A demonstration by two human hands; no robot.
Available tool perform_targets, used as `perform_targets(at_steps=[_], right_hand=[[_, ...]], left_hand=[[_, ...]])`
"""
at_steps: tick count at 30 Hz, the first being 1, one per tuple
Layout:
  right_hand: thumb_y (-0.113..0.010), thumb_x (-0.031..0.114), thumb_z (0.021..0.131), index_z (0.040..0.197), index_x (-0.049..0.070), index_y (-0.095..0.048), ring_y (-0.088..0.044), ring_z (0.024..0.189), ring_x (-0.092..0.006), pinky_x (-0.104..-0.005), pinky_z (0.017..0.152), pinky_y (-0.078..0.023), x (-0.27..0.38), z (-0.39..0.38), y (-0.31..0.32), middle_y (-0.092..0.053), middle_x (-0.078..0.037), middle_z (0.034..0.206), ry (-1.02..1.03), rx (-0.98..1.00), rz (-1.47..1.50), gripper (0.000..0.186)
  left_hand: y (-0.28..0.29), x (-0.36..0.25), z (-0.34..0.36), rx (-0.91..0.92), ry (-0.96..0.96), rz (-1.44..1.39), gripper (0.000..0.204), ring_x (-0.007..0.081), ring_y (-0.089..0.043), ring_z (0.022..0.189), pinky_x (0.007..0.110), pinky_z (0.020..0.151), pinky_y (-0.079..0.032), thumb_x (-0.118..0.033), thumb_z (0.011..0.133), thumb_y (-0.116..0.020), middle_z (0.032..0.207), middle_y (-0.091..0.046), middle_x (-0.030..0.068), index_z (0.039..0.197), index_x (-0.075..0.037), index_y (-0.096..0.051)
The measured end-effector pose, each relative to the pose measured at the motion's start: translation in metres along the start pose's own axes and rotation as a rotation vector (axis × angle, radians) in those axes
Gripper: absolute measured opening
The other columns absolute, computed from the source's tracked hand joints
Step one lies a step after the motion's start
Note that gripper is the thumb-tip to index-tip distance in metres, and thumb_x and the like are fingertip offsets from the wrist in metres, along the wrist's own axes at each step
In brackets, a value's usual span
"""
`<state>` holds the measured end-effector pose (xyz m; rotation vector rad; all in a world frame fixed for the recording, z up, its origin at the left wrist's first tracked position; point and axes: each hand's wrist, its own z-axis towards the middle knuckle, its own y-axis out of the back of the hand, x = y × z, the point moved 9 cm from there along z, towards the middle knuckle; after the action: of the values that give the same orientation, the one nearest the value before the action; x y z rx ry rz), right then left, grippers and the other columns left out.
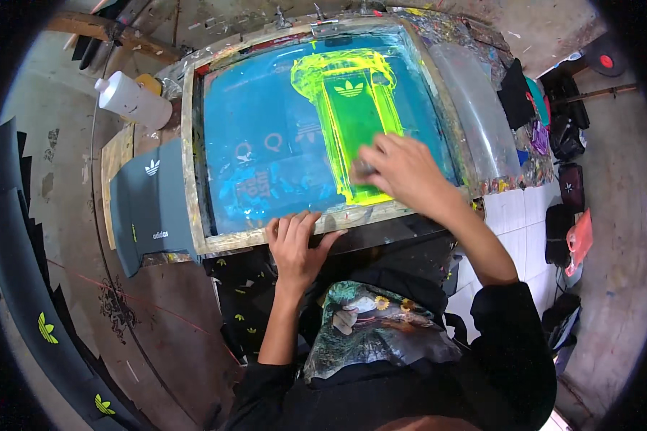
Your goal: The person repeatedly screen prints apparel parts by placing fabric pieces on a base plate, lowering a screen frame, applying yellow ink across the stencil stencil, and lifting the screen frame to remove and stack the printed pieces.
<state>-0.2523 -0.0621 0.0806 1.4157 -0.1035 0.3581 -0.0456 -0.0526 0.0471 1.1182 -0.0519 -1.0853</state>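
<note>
A screen-printing screen with blue mesh in a worn wooden frame lies before me. A band of fluorescent yellow-green ink covers its right half around a leaf-shaped stencil mark. My right hand, fingers bent, grips a slightly blurred tool, apparently a squeegee, over the lower part of the ink; its shape is mostly hidden. My left hand curls its fingers over the frame's near edge, left of the inked band.
A white plastic bottle and a printed dark-grey panel sit at left, beside more hanging panels. A clear sheet and ink-stained clutter lie right of the frame. Dark bags and a pink item are further right.
</note>
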Motion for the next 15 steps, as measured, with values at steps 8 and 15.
perform_targets(at_steps=[8,15], right_hand=[[-0.073,0.049,0.091,0.122,0.014,-0.065,-0.066,0.104,-0.0376,-0.0509,0.085,-0.053,-0.113,0.172,-0.009,-0.07,-0.012,0.108,-0.001,-0.034,-0.117,0.047],[-0.075,0.05,0.091,0.131,0.014,-0.064,-0.069,0.105,-0.0412,-0.0529,0.088,-0.053,-0.143,0.209,-0.02,-0.075,-0.016,0.111,-0.035,0.064,-0.112,0.055]], left_hand=[[0.003,-0.001,0.004,0.025,-0.012,-0.003,0.052,0.0258,-0.065,0.098,0.045,0.097,-0.041,-0.029,0.072,-0.094,0.108,-0.071,0.0062,0.111,-0.008,-0.066],[-0.01,0.009,-0.006,0.059,0.004,-0.009,0.049,0.0252,-0.064,0.095,0.044,0.096,-0.039,-0.025,0.069,-0.096,0.103,-0.07,0.0057,0.103,-0.011,-0.063]])
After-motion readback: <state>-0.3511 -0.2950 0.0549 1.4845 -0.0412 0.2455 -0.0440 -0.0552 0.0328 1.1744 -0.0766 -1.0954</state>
